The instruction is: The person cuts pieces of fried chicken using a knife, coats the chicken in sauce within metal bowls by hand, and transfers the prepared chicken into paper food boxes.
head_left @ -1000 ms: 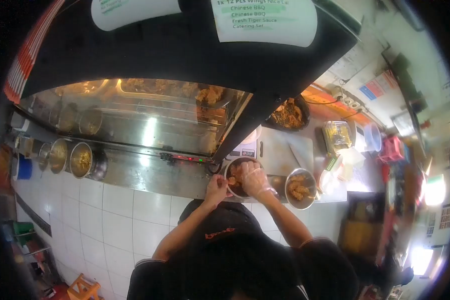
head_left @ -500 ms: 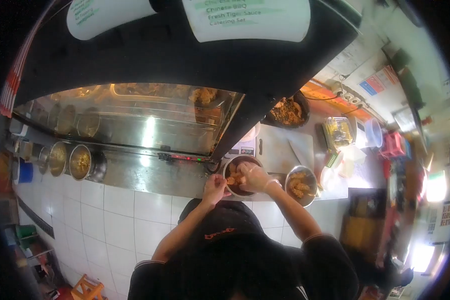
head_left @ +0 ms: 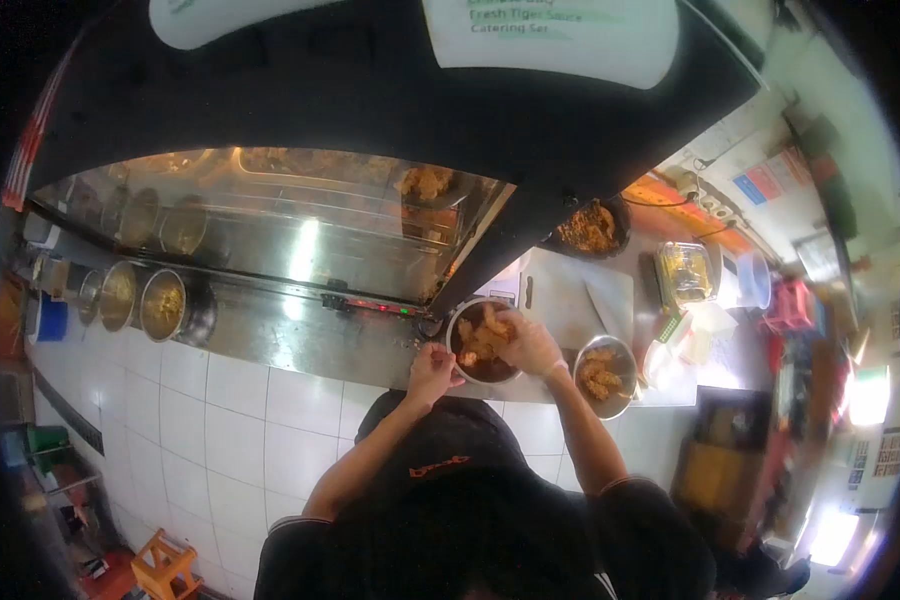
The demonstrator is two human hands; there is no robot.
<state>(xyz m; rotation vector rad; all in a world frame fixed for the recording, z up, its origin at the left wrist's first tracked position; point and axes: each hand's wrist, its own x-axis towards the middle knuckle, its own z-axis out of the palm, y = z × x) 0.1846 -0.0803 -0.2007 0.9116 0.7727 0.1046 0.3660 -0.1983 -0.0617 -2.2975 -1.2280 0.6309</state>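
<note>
A round bowl (head_left: 453, 350) stands at the counter's front edge with several brown, battered fried chicken pieces (head_left: 480, 338) in it. My left hand (head_left: 433, 374) is closed, its fingers pinched on the bowl's left rim. In a thin clear glove, my right hand (head_left: 532, 347) reaches over the right rim. Its fingers curl onto the chicken inside, and the fingertips are partly hidden. Just to the right, a metal bowl (head_left: 626, 352) holds more fried pieces (head_left: 600, 374).
A white cutting board (head_left: 560, 285) with a knife (head_left: 602, 305) lies behind the bowls. A dark pan (head_left: 620, 235) of food sits farther back. The heated glass display case (head_left: 300, 250) overhangs the counter at left. Metal bowls (head_left: 162, 308) line the far left.
The view has shifted slightly. My right hand has drawn towards the bowl's right side, uncovering more chicken. The left hand stays at the left rim.
</note>
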